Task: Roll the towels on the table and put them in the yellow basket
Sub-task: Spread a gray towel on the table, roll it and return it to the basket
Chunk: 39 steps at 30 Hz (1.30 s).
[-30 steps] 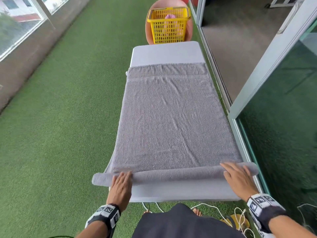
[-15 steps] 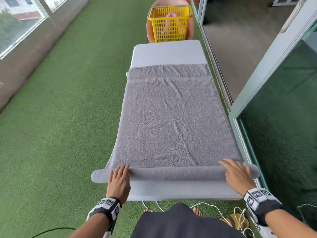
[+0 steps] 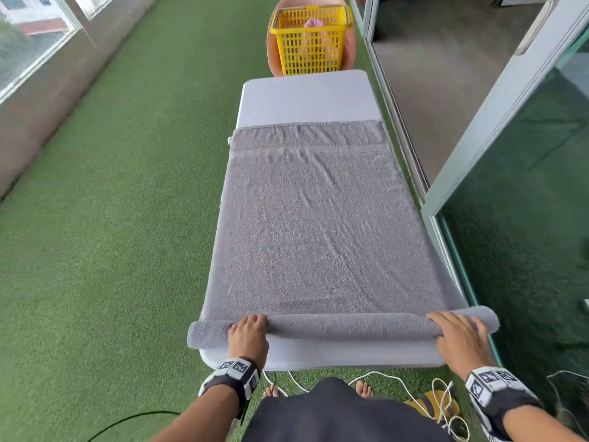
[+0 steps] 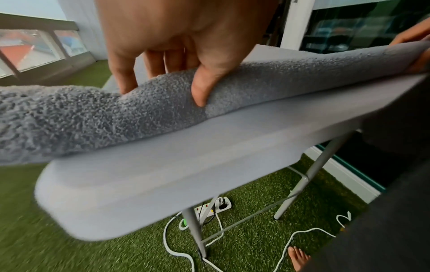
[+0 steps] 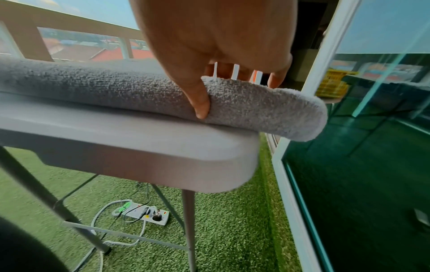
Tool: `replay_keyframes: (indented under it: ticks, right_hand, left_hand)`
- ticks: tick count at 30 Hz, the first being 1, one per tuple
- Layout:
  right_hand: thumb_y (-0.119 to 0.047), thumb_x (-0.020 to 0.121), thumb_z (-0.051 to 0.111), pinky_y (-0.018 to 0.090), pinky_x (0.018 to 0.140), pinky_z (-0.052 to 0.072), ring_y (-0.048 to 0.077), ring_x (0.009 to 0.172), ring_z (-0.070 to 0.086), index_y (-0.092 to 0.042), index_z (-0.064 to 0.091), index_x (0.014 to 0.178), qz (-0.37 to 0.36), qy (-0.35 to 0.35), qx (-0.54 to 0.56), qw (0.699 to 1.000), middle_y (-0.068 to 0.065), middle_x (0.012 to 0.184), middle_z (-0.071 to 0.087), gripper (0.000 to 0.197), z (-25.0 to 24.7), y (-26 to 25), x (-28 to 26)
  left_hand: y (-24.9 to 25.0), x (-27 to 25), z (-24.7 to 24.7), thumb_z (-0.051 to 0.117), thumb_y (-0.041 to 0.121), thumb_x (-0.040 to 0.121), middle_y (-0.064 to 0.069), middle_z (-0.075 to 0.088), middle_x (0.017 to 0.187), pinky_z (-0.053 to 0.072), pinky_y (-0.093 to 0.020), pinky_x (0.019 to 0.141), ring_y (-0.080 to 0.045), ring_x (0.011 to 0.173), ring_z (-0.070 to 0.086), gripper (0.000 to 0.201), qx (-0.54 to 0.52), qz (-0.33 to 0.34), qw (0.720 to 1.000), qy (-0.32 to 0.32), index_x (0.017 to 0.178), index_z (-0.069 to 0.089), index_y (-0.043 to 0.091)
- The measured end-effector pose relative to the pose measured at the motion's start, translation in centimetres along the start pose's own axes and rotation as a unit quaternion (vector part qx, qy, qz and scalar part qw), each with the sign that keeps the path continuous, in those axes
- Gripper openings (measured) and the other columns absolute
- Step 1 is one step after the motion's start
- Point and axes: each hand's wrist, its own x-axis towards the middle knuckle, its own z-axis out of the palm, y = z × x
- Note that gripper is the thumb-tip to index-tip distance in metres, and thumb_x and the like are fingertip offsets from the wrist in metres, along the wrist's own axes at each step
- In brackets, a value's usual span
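A grey towel [image 3: 315,224] lies flat along the white folding table [image 3: 306,97], its near end wound into a thick roll [image 3: 344,327] by the table's near edge. My left hand [image 3: 247,330] grips the roll near its left end, fingers over the top and thumb against the near side [image 4: 200,92]. My right hand [image 3: 459,330] holds the roll's right end the same way, thumb pressed on its front [image 5: 200,103]. The yellow basket [image 3: 310,36] stands beyond the table's far end on a round pink stool, with a pink rolled towel [image 3: 314,23] inside.
Green artificial turf [image 3: 111,218] covers the floor. A glass sliding door [image 3: 522,193] and its frame run close along the table's right side. Under the table lie a power strip [image 5: 149,215] and white cables [image 3: 424,397]. My bare feet [image 3: 363,389] stand at the near edge.
Both hands have wound the roll forward a little, so it is thicker and sits slightly farther up the table. The fingers now curl over its top.
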Motion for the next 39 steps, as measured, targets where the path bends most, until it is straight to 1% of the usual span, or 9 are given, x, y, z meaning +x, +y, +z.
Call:
replay_keyframes:
  ticks: [14, 20, 22, 24, 27, 30, 32, 35, 39]
  right_hand:
    - [-0.019, 0.075, 0.074, 0.045, 0.112, 0.028, 0.013, 0.112, 0.057, -0.03, 0.067, 0.113, -0.011, 0.0, 0.047, 0.999, -0.015, 0.112, 0.065, 0.04, 2.2, -1.6, -1.8]
    - [-0.03, 0.09, 0.047, 0.043, 0.113, 0.018, 0.005, 0.107, 0.049, -0.041, 0.055, 0.088, -0.035, -0.095, -0.033, 0.994, -0.021, 0.096, 0.056, 0.014, -0.5, -2.2, -1.2]
    - [-0.027, 0.094, 0.039, 0.047, 0.116, 0.014, 0.007, 0.117, 0.047, -0.042, 0.055, 0.093, -0.029, -0.116, -0.041, 0.992, -0.021, 0.106, 0.054, 0.022, -1.3, -2.4, -0.4]
    - [-0.031, 0.1, 0.034, 0.047, 0.118, 0.008, 0.007, 0.133, 0.037, -0.042, 0.049, 0.129, -0.019, -0.065, -0.01, 0.998, -0.018, 0.137, 0.046, 0.034, -1.5, -2.3, 0.1]
    - [-0.055, 0.1, 0.028, 0.044, 0.118, -0.003, 0.006, 0.146, 0.02, -0.04, 0.028, 0.148, -0.043, -0.041, 0.043, 0.997, -0.021, 0.154, 0.027, 0.05, -0.8, -2.6, -0.3]
    - [-0.048, 0.094, 0.049, 0.046, 0.119, -0.001, 0.008, 0.146, 0.02, -0.037, 0.024, 0.15, -0.05, -0.071, -0.03, 0.996, -0.021, 0.153, 0.027, 0.063, 0.5, -2.8, -1.9]
    - [-0.029, 0.088, 0.06, 0.042, 0.118, 0.013, 0.006, 0.135, 0.033, -0.038, 0.037, 0.14, -0.038, -0.049, -0.043, 0.997, -0.02, 0.142, 0.041, 0.058, 0.6, -2.7, -2.8]
    - [-0.021, 0.083, 0.063, 0.032, 0.107, 0.025, 0.003, 0.114, 0.044, -0.044, 0.046, 0.116, -0.022, -0.03, -0.028, 0.999, -0.024, 0.119, 0.052, 0.044, -0.3, -2.0, -3.0]
    - [-0.022, 0.081, 0.062, 0.036, 0.103, 0.031, 0.004, 0.101, 0.049, -0.045, 0.048, 0.1, 0.038, -0.028, -0.019, 0.999, -0.022, 0.097, 0.053, 0.032, -1.5, 1.0, -2.8]
  left_hand:
    - [-6.3, -3.3, 1.0, 0.07, 0.01, 0.079, 0.007, 0.064, 0.095, 0.053, -0.033, 0.084, -0.01, 0.083, 0.057, 0.029, -0.039, 0.067, 0.997, 0.018, 0.105, 0.065, 0.022]
    - [-9.0, -5.1, 1.2, 0.027, 0.019, 0.078, 0.01, 0.057, 0.077, 0.054, -0.038, 0.075, -0.012, 0.069, 0.051, 0.021, -0.018, 0.06, 0.997, 0.047, 0.081, 0.045, 0.029]
    - [-8.9, -4.2, 1.0, 0.022, 0.023, 0.08, 0.005, 0.06, 0.083, 0.052, -0.046, 0.082, -0.017, 0.076, 0.053, 0.03, -0.023, 0.047, 0.998, 0.041, 0.086, 0.05, 0.027]
    - [-8.8, -3.0, 1.0, 0.021, 0.016, 0.08, -0.006, 0.065, 0.111, 0.041, -0.055, 0.103, -0.026, 0.102, 0.06, 0.051, -0.027, 0.012, 0.998, 0.052, 0.114, 0.06, 0.014]
    - [-8.3, -2.7, 1.0, 0.022, 0.037, 0.094, -0.008, 0.052, 0.139, 0.025, -0.049, 0.113, -0.029, 0.132, 0.045, 0.057, -0.047, -0.022, 0.998, 0.041, 0.135, 0.051, 0.01]
    - [-8.7, -3.3, 1.6, 0.061, 0.036, 0.088, -0.002, 0.041, 0.148, 0.017, -0.045, 0.116, -0.027, 0.14, 0.034, 0.063, -0.009, 0.016, 1.0, -0.019, 0.144, 0.041, 0.015]
    - [-8.8, -3.3, 1.4, 0.075, 0.008, 0.067, -0.004, 0.06, 0.129, 0.037, -0.047, 0.108, -0.028, 0.122, 0.055, 0.065, -0.005, 0.014, 0.999, -0.037, 0.129, 0.056, 0.017]
    - [-7.8, -2.8, 1.0, 0.079, 0.003, 0.045, 0.006, 0.069, 0.083, 0.055, -0.041, 0.073, -0.021, 0.078, 0.068, 0.05, 0.018, 0.013, 1.0, -0.021, 0.088, 0.064, 0.025]
    - [-3.8, -2.2, 0.6, 0.073, 0.014, 0.068, 0.012, 0.07, 0.093, 0.048, -0.033, 0.083, -0.014, 0.088, 0.065, 0.03, -0.003, 0.04, 0.999, -0.001, 0.093, 0.068, 0.029]
